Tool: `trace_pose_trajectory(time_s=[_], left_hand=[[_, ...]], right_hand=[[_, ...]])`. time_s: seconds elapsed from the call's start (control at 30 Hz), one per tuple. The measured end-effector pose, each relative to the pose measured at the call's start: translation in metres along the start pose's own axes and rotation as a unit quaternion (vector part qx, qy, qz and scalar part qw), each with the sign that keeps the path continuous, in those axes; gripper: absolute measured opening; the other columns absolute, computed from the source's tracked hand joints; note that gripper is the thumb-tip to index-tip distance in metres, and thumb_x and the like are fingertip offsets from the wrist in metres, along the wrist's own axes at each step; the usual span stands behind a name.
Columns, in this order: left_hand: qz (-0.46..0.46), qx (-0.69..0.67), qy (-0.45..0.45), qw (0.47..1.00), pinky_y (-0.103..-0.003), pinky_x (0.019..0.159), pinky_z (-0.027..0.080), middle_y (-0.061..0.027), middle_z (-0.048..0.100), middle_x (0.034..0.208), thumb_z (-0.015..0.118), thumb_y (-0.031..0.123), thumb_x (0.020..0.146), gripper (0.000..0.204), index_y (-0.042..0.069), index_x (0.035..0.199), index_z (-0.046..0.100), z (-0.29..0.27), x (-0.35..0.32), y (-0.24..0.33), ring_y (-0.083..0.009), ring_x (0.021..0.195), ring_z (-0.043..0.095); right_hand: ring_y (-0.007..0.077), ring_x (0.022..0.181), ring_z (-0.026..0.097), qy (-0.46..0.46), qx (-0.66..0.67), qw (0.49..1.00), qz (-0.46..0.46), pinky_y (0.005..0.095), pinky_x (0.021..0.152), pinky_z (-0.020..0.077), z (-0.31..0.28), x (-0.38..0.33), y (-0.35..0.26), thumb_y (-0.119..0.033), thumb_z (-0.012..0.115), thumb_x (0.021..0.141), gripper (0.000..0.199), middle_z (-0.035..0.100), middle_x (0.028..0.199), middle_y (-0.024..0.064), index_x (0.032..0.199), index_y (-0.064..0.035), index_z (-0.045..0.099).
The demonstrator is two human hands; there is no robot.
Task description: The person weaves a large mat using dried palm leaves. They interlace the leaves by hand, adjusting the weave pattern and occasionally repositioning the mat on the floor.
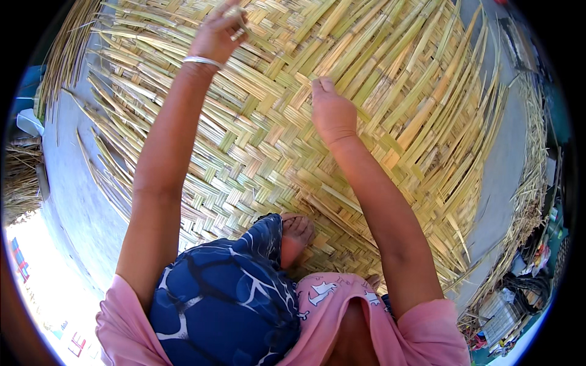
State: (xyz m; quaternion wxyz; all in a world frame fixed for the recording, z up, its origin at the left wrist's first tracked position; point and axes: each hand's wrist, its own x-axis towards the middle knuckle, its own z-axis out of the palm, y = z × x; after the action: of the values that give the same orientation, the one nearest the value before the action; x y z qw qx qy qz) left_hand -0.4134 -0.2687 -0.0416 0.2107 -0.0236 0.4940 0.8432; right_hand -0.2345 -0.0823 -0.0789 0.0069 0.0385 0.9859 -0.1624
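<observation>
A large woven mat of split reed strips (268,146) spreads under me, tan and green, with long loose strip ends (397,67) fanning out at the far right and more at the left. My left hand (217,33), with a white bangle on its wrist, is raised over the mat's far left part. Its fingers are curled around a short pale strip (238,17). Over the middle of the weave is my right hand (334,113), its fingers drawn together and pointing away from me. Whatever those fingers pinch, if anything, is hidden. My bare foot (297,230) rests on the mat.
Grey floor (73,177) borders the mat on the left. A bundle of thin stalks (67,49) lies at the far left, near a dark straw pile (21,180). Along the right edge runs a heap of straw scraps (525,177), with assorted clutter (503,314) nearer me.
</observation>
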Motion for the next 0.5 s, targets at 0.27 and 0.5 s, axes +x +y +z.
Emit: trace_pose_trajectory(time_s=[0.27,0.5], left_hand=[[0.069,-0.068,-0.047,0.994,-0.032,0.065,0.046,-0.0005,0.059,0.076,0.06,0.024,0.084,0.021,0.011,0.101,0.058,-0.059,0.038,0.084,-0.0146,0.067,0.055],[0.177,0.078,0.212,0.958,-0.027,0.054,0.042,0.0015,0.05,0.062,0.069,0.013,0.079,0.011,0.008,0.081,0.059,-0.168,0.056,0.205,-0.0113,0.056,0.05]], right_hand=[[0.0226,0.054,0.06,0.066,-0.075,0.991,-0.087,0.0355,0.049,0.0501,0.021,-0.007,0.008,-0.006,0.052,0.074,0.036,0.051,0.118,0.0213,0.109,0.004,0.053],[0.0222,0.058,0.062,0.069,-0.051,0.992,-0.094,0.0335,0.05,0.051,0.016,-0.007,0.0,-0.008,0.053,0.076,0.038,0.051,0.118,0.0224,0.112,0.004,0.052]])
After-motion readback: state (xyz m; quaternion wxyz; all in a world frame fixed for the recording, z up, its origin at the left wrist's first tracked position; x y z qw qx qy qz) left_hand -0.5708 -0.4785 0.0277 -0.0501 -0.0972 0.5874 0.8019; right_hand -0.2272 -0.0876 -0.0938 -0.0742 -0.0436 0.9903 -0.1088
